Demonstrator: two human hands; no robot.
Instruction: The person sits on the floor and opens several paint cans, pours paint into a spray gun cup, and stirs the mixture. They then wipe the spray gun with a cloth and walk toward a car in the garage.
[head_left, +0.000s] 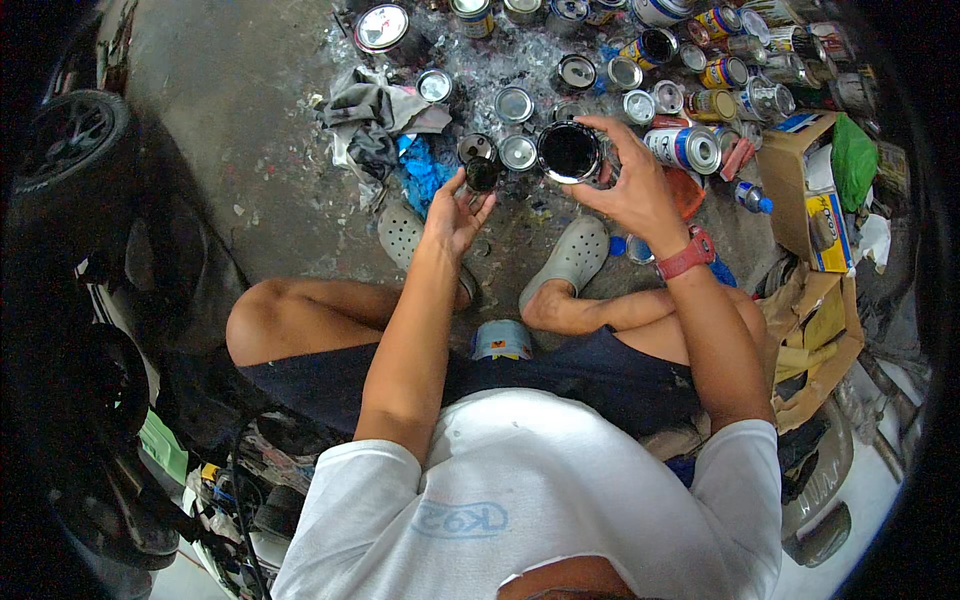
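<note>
My right hand (640, 195) is wrapped round a round paint can (597, 168), thumb and fingers spread along its side. The can is open at the top and dark inside. Just left of it, my left hand (456, 218) grips a smaller cup-like container (482, 174) with dark, glossy contents. The two containers are apart, side by side above the floor. Right behind them stand a small closed tin (518, 152) and another silver-lidded tin (513, 104). A red watch (686, 254) is on my right wrist.
Many paint cans (725, 71) crowd the far right. Crumpled grey rags (375, 110) and a blue cloth (424, 170) lie left of the containers. To the right are a cardboard box (785, 185) and a small capped bottle (750, 197). A wheel (75, 140) stands far left.
</note>
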